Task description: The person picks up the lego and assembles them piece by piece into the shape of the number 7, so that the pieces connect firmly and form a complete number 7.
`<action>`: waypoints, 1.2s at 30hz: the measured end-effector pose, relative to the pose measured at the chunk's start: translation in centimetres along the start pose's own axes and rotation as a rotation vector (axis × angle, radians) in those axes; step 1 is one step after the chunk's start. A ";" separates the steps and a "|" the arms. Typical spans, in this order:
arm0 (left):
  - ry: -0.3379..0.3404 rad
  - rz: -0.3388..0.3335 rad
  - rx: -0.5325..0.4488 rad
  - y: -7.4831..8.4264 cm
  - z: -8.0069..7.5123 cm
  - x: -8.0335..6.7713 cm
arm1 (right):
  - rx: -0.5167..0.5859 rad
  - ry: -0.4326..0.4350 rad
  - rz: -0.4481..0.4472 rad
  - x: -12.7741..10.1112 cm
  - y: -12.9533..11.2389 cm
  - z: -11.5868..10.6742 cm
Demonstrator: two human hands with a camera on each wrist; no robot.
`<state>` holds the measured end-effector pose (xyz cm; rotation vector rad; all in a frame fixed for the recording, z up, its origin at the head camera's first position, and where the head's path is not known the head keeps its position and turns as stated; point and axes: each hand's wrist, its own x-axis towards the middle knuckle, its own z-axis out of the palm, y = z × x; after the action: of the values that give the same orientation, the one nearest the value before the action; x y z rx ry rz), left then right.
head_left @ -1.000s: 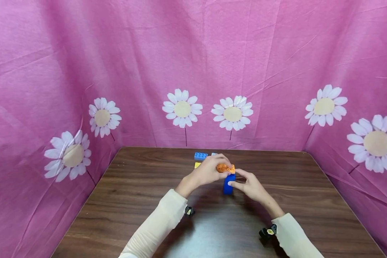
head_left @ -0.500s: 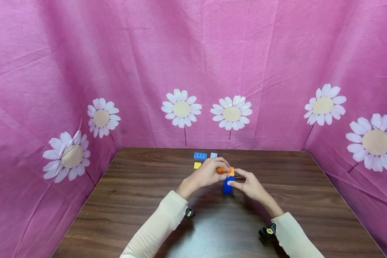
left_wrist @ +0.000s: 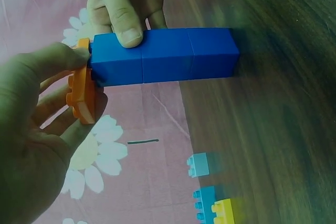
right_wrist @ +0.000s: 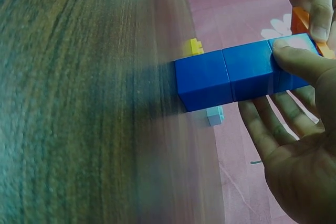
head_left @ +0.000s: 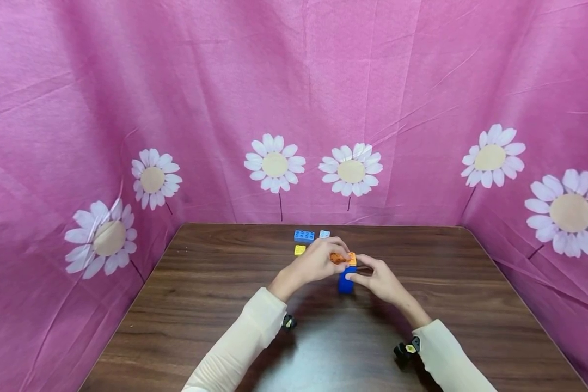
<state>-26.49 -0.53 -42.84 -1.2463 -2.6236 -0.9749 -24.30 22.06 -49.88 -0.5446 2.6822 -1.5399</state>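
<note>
at the centre of the head view the person is fitting an orange piece onto the top of a blue tower; it is judged to need squaring and a push next. the left hand is pinching the piece, fingers curled; the right hand is gripping the tower's upper block.

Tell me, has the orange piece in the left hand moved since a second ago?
Hardly: the orange piece still sits at the top of the blue tower, gripped by the left hand; it looks slightly turned, no clear shift.
</note>
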 end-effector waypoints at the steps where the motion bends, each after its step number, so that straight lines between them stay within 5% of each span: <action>1: -0.001 0.001 0.006 0.0 0.0 0.0 | 0.001 0.002 -0.001 0.0 0.0 0.0; 12: -0.001 0.031 0.066 0.0 0.4 0.1 | -0.008 -0.007 0.005 -0.1 -0.1 0.0; 36: -0.031 -0.083 -0.038 0.2 0.3 -0.2 | 0.011 0.011 -0.042 0.1 0.3 0.3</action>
<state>-26.08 -0.39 -43.08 -1.1786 -2.7130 -1.0312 -24.46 21.97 -50.28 -0.5975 2.6854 -1.5722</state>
